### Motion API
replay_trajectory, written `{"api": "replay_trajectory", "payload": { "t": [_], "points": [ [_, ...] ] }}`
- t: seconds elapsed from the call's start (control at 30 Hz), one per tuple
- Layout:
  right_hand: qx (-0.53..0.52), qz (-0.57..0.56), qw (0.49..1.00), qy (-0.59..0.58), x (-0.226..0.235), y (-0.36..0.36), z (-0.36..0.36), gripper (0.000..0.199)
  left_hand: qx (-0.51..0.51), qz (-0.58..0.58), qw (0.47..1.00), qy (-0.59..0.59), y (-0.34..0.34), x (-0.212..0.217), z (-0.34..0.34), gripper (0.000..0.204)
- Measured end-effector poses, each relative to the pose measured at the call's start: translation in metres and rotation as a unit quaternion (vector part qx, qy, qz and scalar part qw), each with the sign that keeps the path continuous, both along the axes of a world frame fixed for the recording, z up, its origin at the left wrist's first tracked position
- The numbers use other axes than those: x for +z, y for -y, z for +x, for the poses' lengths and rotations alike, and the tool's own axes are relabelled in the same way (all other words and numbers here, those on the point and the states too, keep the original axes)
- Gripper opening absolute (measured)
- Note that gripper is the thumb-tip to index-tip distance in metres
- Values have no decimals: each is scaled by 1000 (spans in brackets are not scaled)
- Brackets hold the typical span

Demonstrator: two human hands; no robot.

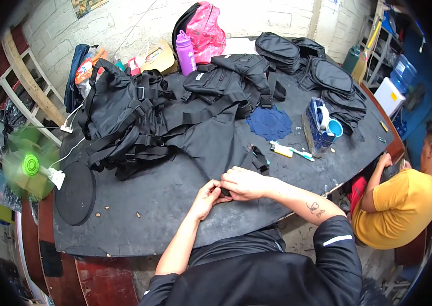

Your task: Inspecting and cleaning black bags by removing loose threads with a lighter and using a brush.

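Close together at the near side of the table, my left hand (208,199) and my right hand (244,183) both pinch the near end of a black fabric bag (208,148). The bag stretches from my fingers up toward the middle of the table, with straps along its far side. What lies right between my fingertips is too small and covered to make out. Just beyond my right hand is a short black strap (260,159). Left of the held bag lies a heap of black bags (119,102) with buckles and webbing.
More black bags (328,76) lie at the back right, near a purple bottle (186,53). A dark blue cloth (270,123), a clear container (314,127) and a blue cup (335,127) stand right of centre. A green fan (31,164) is at left; a person in yellow (399,209) sits at right.
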State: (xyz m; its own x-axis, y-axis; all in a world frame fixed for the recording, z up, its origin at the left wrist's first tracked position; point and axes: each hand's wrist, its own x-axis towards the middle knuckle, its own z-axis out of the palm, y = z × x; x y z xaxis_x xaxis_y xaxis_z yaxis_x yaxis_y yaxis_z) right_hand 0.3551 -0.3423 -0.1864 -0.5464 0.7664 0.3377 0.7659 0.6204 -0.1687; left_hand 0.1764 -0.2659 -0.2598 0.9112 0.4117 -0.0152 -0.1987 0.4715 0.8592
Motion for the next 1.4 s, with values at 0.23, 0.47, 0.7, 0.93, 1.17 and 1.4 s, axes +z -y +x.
{"api": "replay_trajectory", "payload": {
  "t": [0.23,0.47,0.7,0.93,1.17,1.4],
  "points": [
    [-185,-77,979,42,62,5,27,55,51,111,991,-59,12,17,18,14],
    [-345,88,668,-653,129,68,231,25,79,204,970,-105,-3,35,9,16],
    [-583,250,710,-307,134,94,254,19,190,324,912,-167,-5,15,20,11],
    [-616,241,718,-216,76,104,236,23,250,458,835,-174,-22,54,-8,16],
    [-348,92,713,-602,67,75,194,18,17,229,960,-158,-12,39,37,19],
    [-478,316,666,-477,91,96,245,21,-22,186,961,-205,-26,27,40,16]
  ]
}}
